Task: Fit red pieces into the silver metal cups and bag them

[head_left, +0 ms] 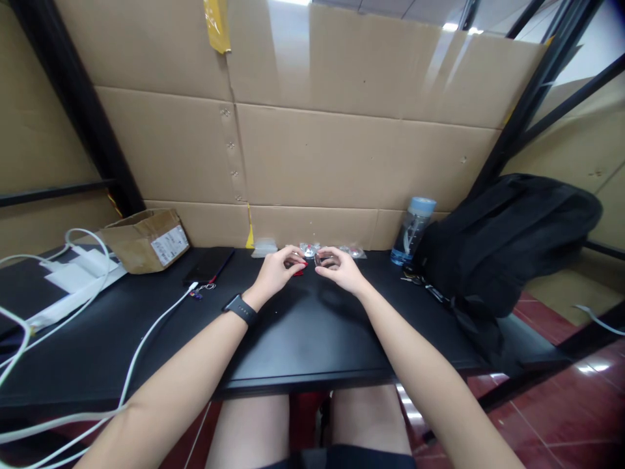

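Note:
Both my hands are raised over the far middle of the black table (pixel 312 339). My left hand (pixel 277 272), with a dark watch on its wrist, pinches a small red piece (pixel 305 264) between thumb and fingers. Just below those fingertips another bit of red (pixel 298 273) shows on the tabletop. My right hand (pixel 344 270) faces it, thumb and fingers curled together around a small shiny item (pixel 318 260) too small to name. Behind the hands lie small clear plastic packets (pixel 354 251) with red bits inside, and a clear flat stack (pixel 264 247).
To the left stand an open cardboard box (pixel 146 244), a black phone (pixel 209 266) on a white cable (pixel 151 326), and white chargers (pixel 81 270). A water bottle (pixel 413 231), keys (pixel 413 279) and a black backpack (pixel 502 241) occupy the right. A cardboard wall (pixel 312 156) closes the back.

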The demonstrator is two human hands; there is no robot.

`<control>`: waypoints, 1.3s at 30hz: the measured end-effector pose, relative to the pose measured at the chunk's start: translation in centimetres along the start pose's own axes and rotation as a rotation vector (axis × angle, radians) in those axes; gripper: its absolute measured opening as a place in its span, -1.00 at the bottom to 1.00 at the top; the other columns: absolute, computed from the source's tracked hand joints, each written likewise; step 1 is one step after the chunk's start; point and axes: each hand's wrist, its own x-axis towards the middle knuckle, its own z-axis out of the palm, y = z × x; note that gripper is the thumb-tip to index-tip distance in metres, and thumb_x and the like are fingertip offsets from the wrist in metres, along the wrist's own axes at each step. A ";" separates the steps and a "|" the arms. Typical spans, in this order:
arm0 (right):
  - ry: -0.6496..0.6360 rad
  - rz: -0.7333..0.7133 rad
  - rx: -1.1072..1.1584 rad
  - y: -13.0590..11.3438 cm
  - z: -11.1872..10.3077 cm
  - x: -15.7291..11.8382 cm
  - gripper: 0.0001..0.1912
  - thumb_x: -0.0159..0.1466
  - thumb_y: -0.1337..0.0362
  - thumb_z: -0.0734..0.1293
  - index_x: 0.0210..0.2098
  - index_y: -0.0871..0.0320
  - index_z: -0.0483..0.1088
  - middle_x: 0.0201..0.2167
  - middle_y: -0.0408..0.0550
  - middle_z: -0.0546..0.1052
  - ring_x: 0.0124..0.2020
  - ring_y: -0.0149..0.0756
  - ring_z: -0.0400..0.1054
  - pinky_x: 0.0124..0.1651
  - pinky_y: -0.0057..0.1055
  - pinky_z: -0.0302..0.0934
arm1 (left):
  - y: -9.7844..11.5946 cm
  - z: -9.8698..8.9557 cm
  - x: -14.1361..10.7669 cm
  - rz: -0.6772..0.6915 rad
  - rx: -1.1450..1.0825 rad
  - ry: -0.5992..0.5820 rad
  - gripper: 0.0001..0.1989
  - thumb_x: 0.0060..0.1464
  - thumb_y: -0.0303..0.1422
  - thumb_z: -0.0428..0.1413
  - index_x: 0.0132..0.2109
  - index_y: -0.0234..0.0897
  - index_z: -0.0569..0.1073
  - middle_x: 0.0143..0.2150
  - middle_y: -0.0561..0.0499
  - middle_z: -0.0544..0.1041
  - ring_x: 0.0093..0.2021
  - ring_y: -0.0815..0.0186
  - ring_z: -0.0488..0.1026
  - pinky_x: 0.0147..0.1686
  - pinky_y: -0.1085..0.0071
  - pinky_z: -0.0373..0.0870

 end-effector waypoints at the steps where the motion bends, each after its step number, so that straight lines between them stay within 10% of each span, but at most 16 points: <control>1: -0.005 -0.011 0.023 -0.4 0.4 -0.1 -0.48 0.05 0.18 0.55 -0.02 0.11 0.43 0.02 0.03 0.54 -0.17 -0.31 0.51 -0.12 -0.36 0.42 | 0.3 0.1 -0.1 -0.009 -0.008 -0.004 -0.80 0.18 -0.28 0.21 -0.06 -0.18 0.48 -0.20 -0.01 0.68 -0.15 0.19 0.64 -0.03 0.27 0.53; 17: -0.033 -0.038 0.076 -0.8 1.8 -0.5 -0.53 0.01 0.13 0.61 -0.14 0.10 0.47 -0.11 -0.01 0.61 -0.13 -0.19 0.55 -0.15 -0.33 0.41 | 1.8 0.8 -0.5 0.138 0.134 0.051 -0.61 0.13 -0.49 0.14 0.10 -0.15 0.35 -0.19 0.06 0.67 -0.16 0.26 0.65 -0.12 0.41 0.46; 23: -0.089 0.011 0.076 -0.4 1.5 -0.2 -0.67 0.30 -0.04 0.38 -0.26 0.12 0.44 -0.31 -0.09 0.58 -0.23 -0.25 0.52 -0.23 -0.37 0.36 | 2.5 1.2 -0.7 0.086 0.106 0.159 -0.61 0.11 -0.42 0.22 0.08 -0.16 0.36 -0.27 0.09 0.66 -0.28 0.31 0.62 -0.20 0.44 0.47; 34: -0.057 -0.127 -0.411 -0.2 0.0 0.3 -0.89 0.22 0.35 0.35 -0.44 0.16 0.46 -0.12 0.00 0.53 -0.08 -0.21 0.42 0.01 -0.28 0.27 | 1.0 -0.1 0.2 -0.003 0.137 0.250 -0.84 0.28 -0.30 0.06 -0.05 -0.21 0.45 -0.14 -0.02 0.63 -0.17 0.27 0.59 -0.15 0.38 0.46; 39: -0.056 -0.114 -0.506 -0.5 -0.8 0.0 -0.92 0.13 0.40 0.41 -0.49 0.15 0.52 -0.09 -0.01 0.56 -0.08 -0.22 0.46 -0.02 -0.31 0.28 | -2.0 -0.8 0.1 -0.028 0.507 -0.020 -0.79 0.13 -0.44 0.06 -0.09 -0.23 0.50 -0.10 -0.09 0.60 -0.07 0.11 0.53 -0.03 0.21 0.43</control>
